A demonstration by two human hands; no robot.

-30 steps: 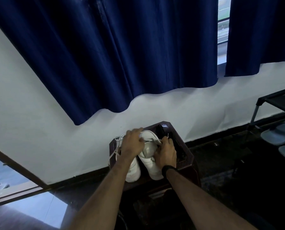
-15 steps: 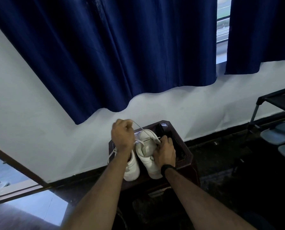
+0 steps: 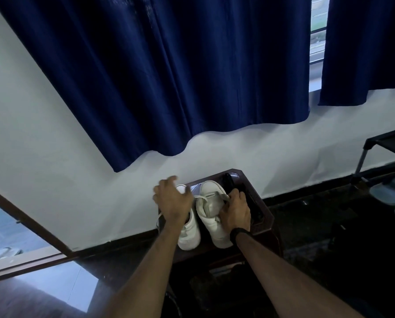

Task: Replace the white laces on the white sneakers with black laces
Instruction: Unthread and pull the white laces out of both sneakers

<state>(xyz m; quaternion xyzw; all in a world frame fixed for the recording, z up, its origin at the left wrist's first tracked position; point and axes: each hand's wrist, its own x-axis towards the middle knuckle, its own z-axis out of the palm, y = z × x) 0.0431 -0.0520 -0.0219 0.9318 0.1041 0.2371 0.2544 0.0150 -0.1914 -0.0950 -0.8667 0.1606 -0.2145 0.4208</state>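
Two white sneakers stand side by side on a dark wooden stool (image 3: 264, 216). My left hand (image 3: 172, 200) hovers over the left sneaker (image 3: 189, 235) with its fingers spread, blurred by motion. A white lace (image 3: 211, 196) lies loose across the top of the right sneaker (image 3: 211, 216), reaching from beside my left thumb towards my right fingers. My right hand (image 3: 235, 211) grips the right sneaker's outer side at the eyelets. Something black, perhaps the black laces (image 3: 229, 181), lies on the stool behind the right sneaker. More white lace hangs off the stool's left edge.
The stool stands against a white wall under dark blue curtains (image 3: 169, 76). A black metal rack (image 3: 389, 145) with grey shoes (image 3: 391, 192) beneath it stands to the right. A glass door (image 3: 12, 237) lies to the left. The floor is dark.
My left hand had pulled the white lace up and to the left; now it has come back down over the left sneaker with fingers spread. My right hand stays on the right sneaker.
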